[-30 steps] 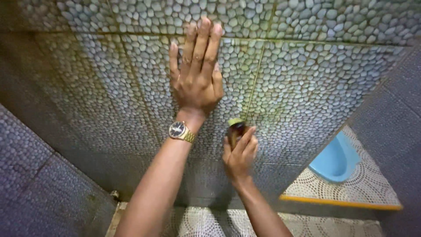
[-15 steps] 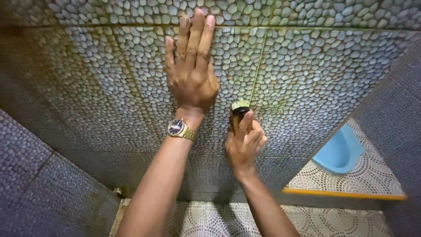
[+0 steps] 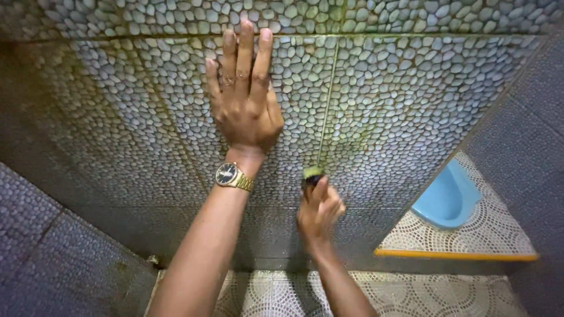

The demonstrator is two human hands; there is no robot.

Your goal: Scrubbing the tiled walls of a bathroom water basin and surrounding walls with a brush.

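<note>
My left hand [image 3: 242,97] lies flat on a pebble-patterned tile wall [image 3: 388,100], fingers together and pointing up, with a gold wristwatch [image 3: 232,176] on the wrist. Lower and to the right, my right hand [image 3: 318,214] grips a small scrubbing brush [image 3: 312,174] with a dark body and pale greenish bristles. The bristles press on the wall at a vertical grout line [image 3: 325,111]. Greenish stains mark the tiles around the brush.
A blue squat toilet pan [image 3: 443,202] sits on a raised patterned floor with an orange edge [image 3: 455,255] at the right. Dark pebble walls close in on the left [image 3: 47,246] and right [image 3: 526,158]. A small metal fitting [image 3: 152,259] shows at the wall's foot.
My right hand has moved the brush up the grout line and then back down to a lower spot. My left hand stays flat on the wall, shifted slightly left in view.
</note>
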